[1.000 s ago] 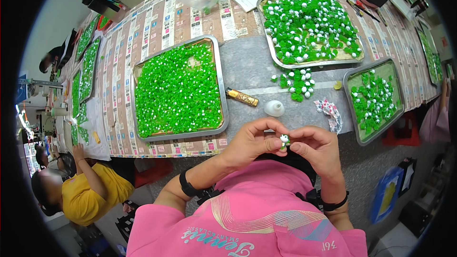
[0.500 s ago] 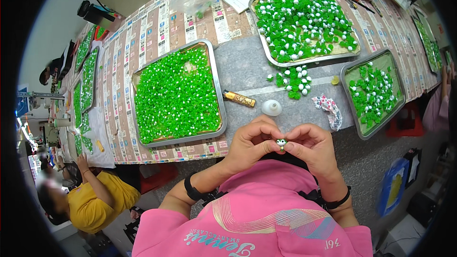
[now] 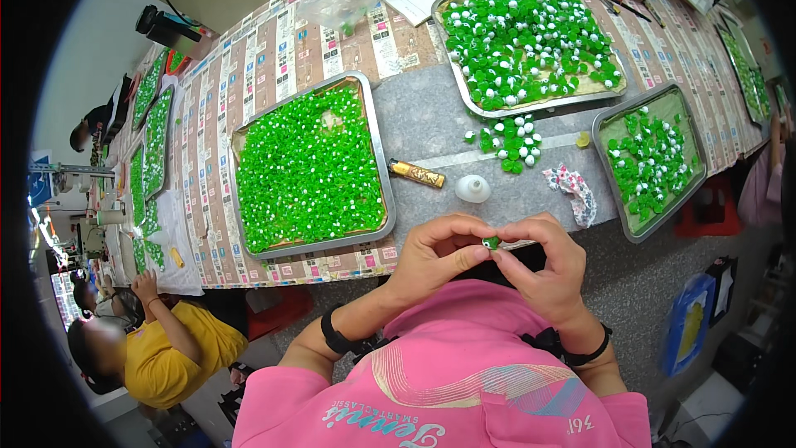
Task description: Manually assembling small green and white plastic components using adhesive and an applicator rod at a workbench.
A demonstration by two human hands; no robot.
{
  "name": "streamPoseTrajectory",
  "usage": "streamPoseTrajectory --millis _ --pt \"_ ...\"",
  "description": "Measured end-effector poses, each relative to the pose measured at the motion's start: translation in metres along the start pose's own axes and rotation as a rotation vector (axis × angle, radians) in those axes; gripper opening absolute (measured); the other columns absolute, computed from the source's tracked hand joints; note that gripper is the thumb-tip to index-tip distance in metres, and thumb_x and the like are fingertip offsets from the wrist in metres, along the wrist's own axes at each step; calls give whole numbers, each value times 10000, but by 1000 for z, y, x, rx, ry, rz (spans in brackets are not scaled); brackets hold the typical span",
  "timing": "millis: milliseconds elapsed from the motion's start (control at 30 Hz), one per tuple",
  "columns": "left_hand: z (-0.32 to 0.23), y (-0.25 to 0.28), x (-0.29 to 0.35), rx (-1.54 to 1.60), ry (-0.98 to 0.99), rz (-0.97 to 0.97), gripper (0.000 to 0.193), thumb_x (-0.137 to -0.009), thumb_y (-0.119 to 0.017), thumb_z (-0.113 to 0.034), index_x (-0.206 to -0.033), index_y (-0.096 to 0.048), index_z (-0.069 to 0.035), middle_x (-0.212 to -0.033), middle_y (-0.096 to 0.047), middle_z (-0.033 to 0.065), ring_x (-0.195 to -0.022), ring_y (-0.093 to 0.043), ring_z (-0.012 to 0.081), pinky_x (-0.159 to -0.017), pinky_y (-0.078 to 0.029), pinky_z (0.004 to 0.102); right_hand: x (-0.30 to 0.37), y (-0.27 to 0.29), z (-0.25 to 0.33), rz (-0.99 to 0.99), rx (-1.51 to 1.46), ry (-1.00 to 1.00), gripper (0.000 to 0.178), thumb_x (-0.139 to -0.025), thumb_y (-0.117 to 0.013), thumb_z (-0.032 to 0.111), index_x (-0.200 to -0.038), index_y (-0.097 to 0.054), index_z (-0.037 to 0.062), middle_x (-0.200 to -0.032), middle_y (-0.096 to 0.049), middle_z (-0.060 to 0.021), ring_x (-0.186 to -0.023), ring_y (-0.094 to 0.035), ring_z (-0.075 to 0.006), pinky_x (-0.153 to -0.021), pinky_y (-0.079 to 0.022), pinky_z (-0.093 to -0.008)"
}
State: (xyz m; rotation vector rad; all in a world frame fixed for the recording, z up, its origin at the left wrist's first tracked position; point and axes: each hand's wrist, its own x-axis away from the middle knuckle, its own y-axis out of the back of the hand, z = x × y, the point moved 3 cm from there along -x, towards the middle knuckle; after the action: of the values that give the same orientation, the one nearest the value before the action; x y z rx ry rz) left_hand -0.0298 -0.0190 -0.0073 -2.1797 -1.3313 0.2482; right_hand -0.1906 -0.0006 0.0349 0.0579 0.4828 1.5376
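Pinched between my left hand (image 3: pixel 438 255) and my right hand (image 3: pixel 543 264) is a small green-and-white piece (image 3: pixel 491 243) with dark dots like eyes. The thumb and index finger of both hands close on it at the table's near edge. Just beyond my fingers stands a small white bottle (image 3: pixel 473 188). A loose heap of green and white pieces (image 3: pixel 516 143) lies farther back on the grey mat (image 3: pixel 423 104). A crumpled floral cloth (image 3: pixel 570 191) rests to the right of the bottle.
A metal tray (image 3: pixel 390 191) of small green pieces stands on the left. Two trays hold green-and-white pieces: one at the back (image 3: pixel 543 106), one at the right (image 3: pixel 701 174). A gold-and-black tube (image 3: pixel 417 173) lies between. A person in yellow (image 3: pixel 184 348) sits at the left.
The held piece has turned, showing more green and less of its white eyes. My right fingers have shifted around it and the hands moved slightly up. The bottle looks almost unmoved.
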Motion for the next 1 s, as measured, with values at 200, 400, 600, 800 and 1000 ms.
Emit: streamPoseTrajectory --millis 200,400,600,800,1000 --pt "4 5 4 107 134 -30 181 -870 -601 15 -1049 -583 -8 -1062 -616 120 -1031 -600 221 -896 -506 369 -2 0 6 -35 58 68 307 -659 -752 -42 -932 -634 36 -825 -648 -64 -742 -610 -190 -643 -482 -281" --pt "7 6 5 203 188 -23 174 -886 -590 -14 -1058 -567 -21 -1080 -615 145 -1050 -598 247 -929 -497 410 -2 0 5 -37 34 41 316 -660 -749 -46 -942 -631 35 -817 -643 -64 -750 -606 -188 -641 -482 -278" --pt "6 6 2 166 196 -7 174 -883 -599 -19 -1054 -571 -14 -1076 -625 157 -1046 -603 248 -936 -494 402 -2 0 5 -43 48 37 304 -659 -741 -54 -928 -630 37 -820 -637 -62 -739 -609 -178 -634 -485 -271" --pt "7 6 0 151 199 0 188 -870 -622 -29 -1052 -577 -13 -1074 -634 166 -1036 -611 240 -937 -493 383 -2 1 3 -52 29 28 279 -659 -739 -52 -900 -634 42 -820 -629 -61 -719 -610 -169 -620 -486 -263" --pt "5 5 -1 161 211 3 208 -861 -636 -26 -1056 -566 -28 -1088 -629 156 -1036 -609 223 -928 -497 370 -5 4 2 -38 43 54 274 -661 -743 -49 -899 -638 38 -822 -637 -66 -741 -608 -191 -640 -482 -280"
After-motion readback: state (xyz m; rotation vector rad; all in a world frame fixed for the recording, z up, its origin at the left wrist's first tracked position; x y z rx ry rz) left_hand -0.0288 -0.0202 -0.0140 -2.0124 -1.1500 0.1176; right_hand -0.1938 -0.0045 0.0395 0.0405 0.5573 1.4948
